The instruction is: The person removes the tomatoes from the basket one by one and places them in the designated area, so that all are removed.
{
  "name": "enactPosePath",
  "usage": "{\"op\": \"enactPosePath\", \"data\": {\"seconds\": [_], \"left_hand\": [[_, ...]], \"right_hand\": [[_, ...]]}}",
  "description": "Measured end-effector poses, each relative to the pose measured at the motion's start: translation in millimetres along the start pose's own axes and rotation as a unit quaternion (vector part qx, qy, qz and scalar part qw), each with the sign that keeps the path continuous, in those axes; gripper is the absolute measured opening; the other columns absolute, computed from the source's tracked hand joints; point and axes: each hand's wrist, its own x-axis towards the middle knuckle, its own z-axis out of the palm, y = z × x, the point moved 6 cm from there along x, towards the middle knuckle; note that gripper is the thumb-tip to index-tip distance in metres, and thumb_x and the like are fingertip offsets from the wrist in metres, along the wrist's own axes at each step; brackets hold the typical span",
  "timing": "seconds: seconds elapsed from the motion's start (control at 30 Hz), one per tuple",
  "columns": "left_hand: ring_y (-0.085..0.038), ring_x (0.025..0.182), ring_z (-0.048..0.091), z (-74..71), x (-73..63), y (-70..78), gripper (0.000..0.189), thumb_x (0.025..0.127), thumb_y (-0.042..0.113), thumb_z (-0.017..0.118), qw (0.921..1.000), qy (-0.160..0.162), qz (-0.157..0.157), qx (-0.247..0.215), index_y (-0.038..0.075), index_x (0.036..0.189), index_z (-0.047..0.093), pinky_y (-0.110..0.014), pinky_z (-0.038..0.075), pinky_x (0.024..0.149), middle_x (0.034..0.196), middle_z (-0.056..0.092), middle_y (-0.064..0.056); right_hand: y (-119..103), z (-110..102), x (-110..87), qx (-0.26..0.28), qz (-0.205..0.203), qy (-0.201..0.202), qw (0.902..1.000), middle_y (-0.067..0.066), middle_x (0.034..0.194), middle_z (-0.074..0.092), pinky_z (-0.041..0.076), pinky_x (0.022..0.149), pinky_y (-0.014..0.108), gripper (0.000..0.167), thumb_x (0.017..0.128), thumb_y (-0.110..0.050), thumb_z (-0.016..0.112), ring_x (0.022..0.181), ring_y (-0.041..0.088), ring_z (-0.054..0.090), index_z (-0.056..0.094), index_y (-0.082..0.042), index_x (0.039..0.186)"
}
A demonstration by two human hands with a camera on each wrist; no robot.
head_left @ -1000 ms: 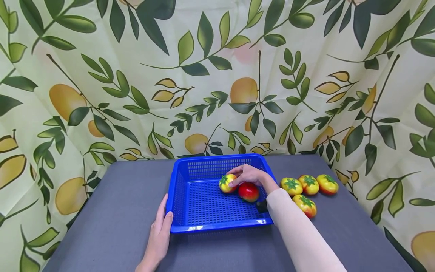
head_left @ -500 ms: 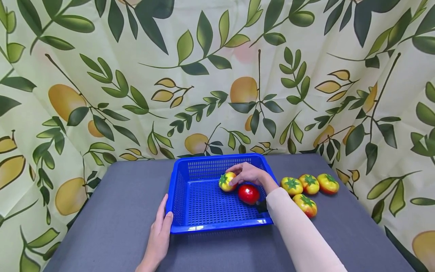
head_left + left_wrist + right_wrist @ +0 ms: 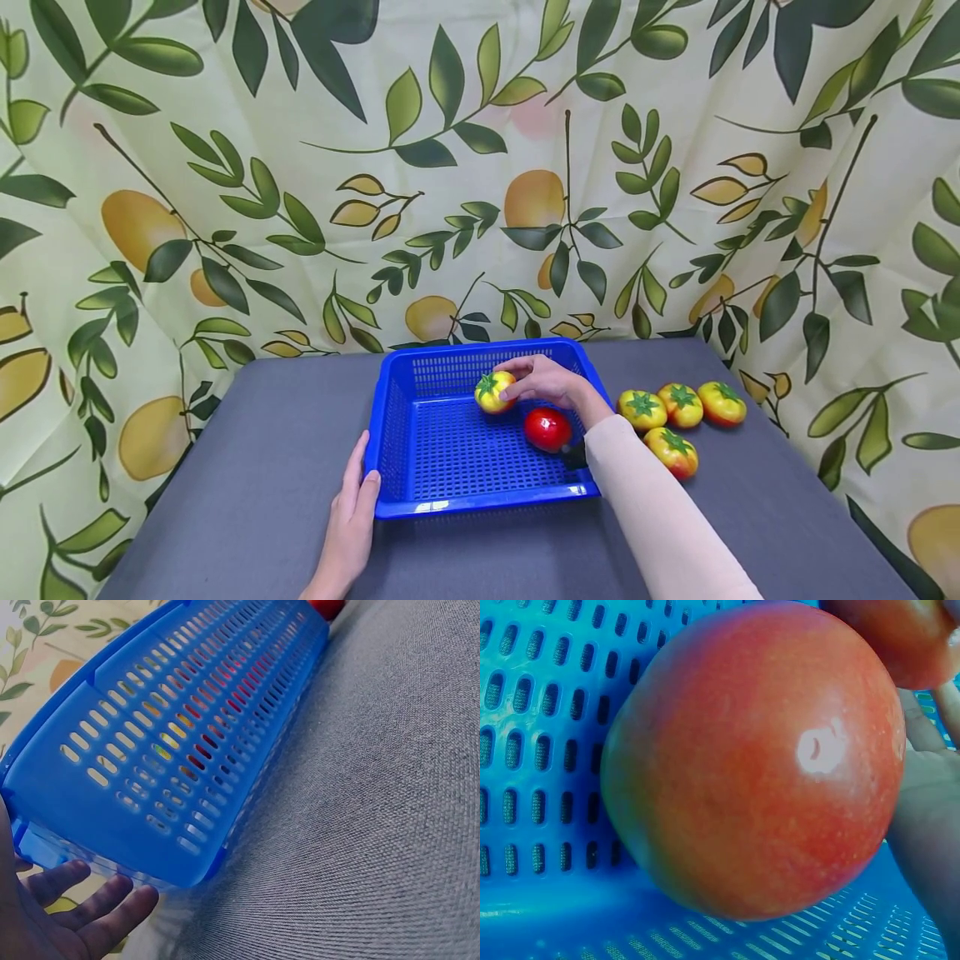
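My right hand (image 3: 542,382) grips a yellow-and-red tomato (image 3: 492,395) with a green star-shaped top, inside the blue plastic basket (image 3: 487,505). Just below and to the right of that hand, a red tomato (image 3: 548,429) lies in the basket. It fills much of the right wrist view as a large glossy tomato (image 3: 757,765), and the held tomato (image 3: 907,637) is only partly visible there. My left hand (image 3: 351,518) rests against the basket's left side, its fingers fairly straight. In the left wrist view, fingers (image 3: 112,904) spread by the basket's end wall (image 3: 142,832).
Several yellow-and-red tomatoes (image 3: 681,406) with green tops sit on the grey table (image 3: 247,483) to the basket's right, near my right sleeve (image 3: 660,508). A curtain (image 3: 465,192) printed with leaves and fruit hangs behind and at both sides.
The right hand has shifted slightly left and toward the back with the gripped tomato, widening the gap to the red one. The left hand stays at the basket's side.
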Motion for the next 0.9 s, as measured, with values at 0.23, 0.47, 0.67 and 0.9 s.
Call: {"op": "enactPosePath", "data": {"seconds": [0.23,0.47,0.67,0.9], "left_hand": [[-0.036,0.141,0.028,0.4,0.2,-0.5,0.054,0.108,0.028,0.037,1.0000,0.002,0.003,-0.001,0.019,0.158,0.020,-0.059,0.024,0.109,0.158,0.026,-0.013],[-0.037,0.140,0.030,-0.8,-2.2,-1.0,0.054,0.108,0.027,0.037,1.0000,0.003,-0.007,-0.006,0.019,0.158,0.019,-0.061,0.025,0.107,0.158,0.027,-0.014],[-0.037,0.140,0.030,0.3,-1.7,-0.9,0.054,0.108,0.028,0.037,1.0000,-0.001,-0.004,-0.008,0.019,0.158,0.019,-0.060,0.025,0.108,0.158,0.026,-0.014],[-0.037,0.141,0.028,1.0,-1.0,-0.1,0.054,0.108,0.028,0.036,1.0000,-0.004,-0.003,-0.009,0.022,0.159,0.018,-0.061,0.024,0.108,0.159,0.025,-0.013]], "right_hand": [[-1.7,0.5,-1.2,0.012,-0.004,-0.002,0.9999,0.014,0.121,0.062,0.048,0.095,0.043,0.050,0.082,-0.010,0.080,0.110,0.029,0.059,0.062,-0.003,0.129],[-2.0,2.1,0.3,0.019,-0.003,0.002,0.9998,0.013,0.121,0.062,0.048,0.095,0.043,0.050,0.082,-0.010,0.080,0.110,0.029,0.059,0.063,-0.003,0.129],[-0.1,1.8,-1.0,0.022,-0.003,0.004,0.9997,0.014,0.121,0.062,0.049,0.094,0.042,0.049,0.082,-0.009,0.080,0.110,0.029,0.059,0.062,-0.002,0.128],[-0.3,0.9,-2.1,0.026,-0.006,0.004,0.9996,0.014,0.121,0.062,0.048,0.095,0.043,0.049,0.083,-0.009,0.079,0.110,0.029,0.059,0.062,-0.002,0.128]]}}
